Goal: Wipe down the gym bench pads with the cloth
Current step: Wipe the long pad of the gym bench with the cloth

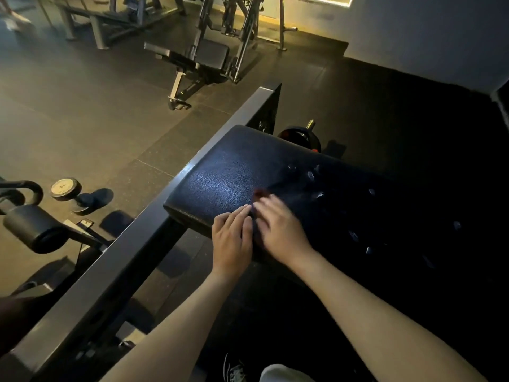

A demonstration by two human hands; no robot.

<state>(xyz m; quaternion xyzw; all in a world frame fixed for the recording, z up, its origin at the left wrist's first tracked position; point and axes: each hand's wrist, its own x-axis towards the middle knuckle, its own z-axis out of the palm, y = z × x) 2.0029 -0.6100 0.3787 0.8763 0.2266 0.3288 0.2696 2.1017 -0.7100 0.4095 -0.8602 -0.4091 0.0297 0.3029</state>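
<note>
1. Head view, hands: both hands are lying side by side on the near edge of the pad point(220, 183), close to its rounded left end. The left hand point(232, 241) is resting flat with its fingers straight and together, gripping nothing. The right hand point(281, 230) is also lying flat with its fingers extended, and it is showing motion blur.
2. Head view, cloth: the cloth point(259, 193) is showing only as a small reddish patch just beyond the right fingertips. The rest of it is either lying under the palms or blending into the dark pad, and which one cannot be told.
3. Head view, key relation: the pad's long axis is running from the lit left end beside the steel beam point(137, 244) away to the right into shadow. Most of the surface is therefore lying ahead of and to the right of the hands. The right hand is sitting nearer that stretch, so the coming stroke is likely going rightward along the axis.
4. Head view, surroundings: a dumbbell point(66, 188) is resting on the floor to the left, and a weight plate point(303, 136) is standing beyond the pad.
5. Head view, writing: the dumbbell's end face is carrying marks too small to read. No brand is showing legibly.
</note>
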